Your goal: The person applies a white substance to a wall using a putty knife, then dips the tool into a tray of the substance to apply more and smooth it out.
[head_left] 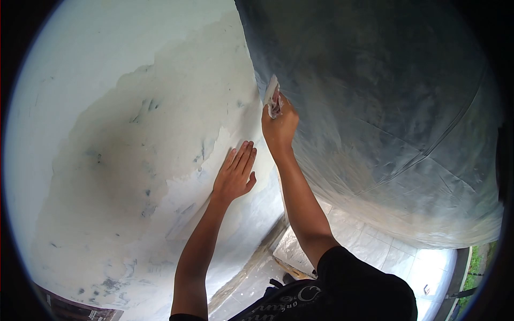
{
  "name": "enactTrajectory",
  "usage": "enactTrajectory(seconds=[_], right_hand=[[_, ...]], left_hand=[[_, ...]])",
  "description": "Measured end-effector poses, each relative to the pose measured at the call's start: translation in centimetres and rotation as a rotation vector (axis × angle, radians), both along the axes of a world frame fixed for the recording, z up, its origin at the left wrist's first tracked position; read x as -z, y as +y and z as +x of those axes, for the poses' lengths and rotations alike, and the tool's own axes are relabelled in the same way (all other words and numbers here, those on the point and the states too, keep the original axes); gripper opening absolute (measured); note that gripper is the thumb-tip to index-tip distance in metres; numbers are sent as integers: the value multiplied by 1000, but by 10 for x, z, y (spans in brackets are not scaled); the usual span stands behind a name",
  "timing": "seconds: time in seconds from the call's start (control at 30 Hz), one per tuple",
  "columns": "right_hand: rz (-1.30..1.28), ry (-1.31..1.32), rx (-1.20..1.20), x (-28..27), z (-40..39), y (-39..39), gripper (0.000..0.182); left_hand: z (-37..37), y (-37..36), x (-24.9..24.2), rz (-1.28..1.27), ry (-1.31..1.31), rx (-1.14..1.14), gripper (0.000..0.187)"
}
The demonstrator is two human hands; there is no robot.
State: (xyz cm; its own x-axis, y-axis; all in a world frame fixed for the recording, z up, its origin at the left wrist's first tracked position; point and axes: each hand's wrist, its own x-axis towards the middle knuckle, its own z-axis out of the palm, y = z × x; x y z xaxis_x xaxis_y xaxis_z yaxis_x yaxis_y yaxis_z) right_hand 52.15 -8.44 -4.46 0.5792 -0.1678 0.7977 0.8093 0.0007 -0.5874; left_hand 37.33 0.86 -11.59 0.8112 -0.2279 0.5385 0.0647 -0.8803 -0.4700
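My left hand (pixel 235 171) lies with its palm toward the patchy white wall (pixel 176 134), fingers stretched out and slightly apart. Nothing is held in it. Up and to the right, my right hand (pixel 280 125) is closed around a thin flat piece (pixel 273 97), smeared white with reddish-brown patches; its exact kind I cannot make out. This piece is at the wall's right edge, where a dark grey plastic sheet (pixel 375 101) begins. Damp-looking beige filler and dark marks cover much of the wall near my left hand.
The grey sheet hangs along the whole right side, creased and dusty. Below are pale floor tiles (pixel 396 257) and a dirty ledge (pixel 251 262) at the wall's foot. Green plants (pixel 474 267) show outside at the lower right. A dark framed object (pixel 80 307) sits at lower left.
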Motion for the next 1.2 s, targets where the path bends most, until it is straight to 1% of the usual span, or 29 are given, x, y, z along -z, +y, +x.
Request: enactTrajectory(seconds=[0.03,0.1,0.13,0.27,0.33,0.37,0.43,0.47,0.57,0.67,0.77,0.9,1.0,1.07,1.2], right_hand=[[3,2,1,-7,-1,6,36],[-136,138,-5,-19,-1,20,41],[-76,44,45,-22,2,28,40],[-88,51,93,-33,14,40,35],[-123,93,-26,-30,25,34,34],[-125,92,-31,-29,29,29,34],[-61,80,-121,-27,36,16,28],[-8,84,-145,-24,40,14,27],[11,102,-183,-19,49,11,28],[-21,109,-222,-19,49,7,29],[-87,59,-194,-24,34,-3,31],[-33,28,-221,-25,30,-3,29],[-47,43,-232,-27,29,-1,31],[-121,1,-156,-27,31,3,33],[-111,6,-179,-32,31,4,34]], left_hand=[[0,0,0,-1,2,-1,60],[0,0,-1,3,5,0,61],[0,0,0,-11,5,6,61],[0,1,0,-35,10,18,60],[-1,0,-1,-33,9,15,60],[-1,0,-1,-32,4,16,60],[0,2,1,-28,4,8,60],[1,2,2,-25,4,7,60],[0,2,2,-16,8,6,60],[0,2,3,-14,12,5,60],[1,3,2,-19,18,2,61],[0,2,3,-13,26,-6,61],[0,2,1,-12,27,-11,61],[1,1,2,-2,35,-32,62],[1,2,3,11,44,-55,63]])
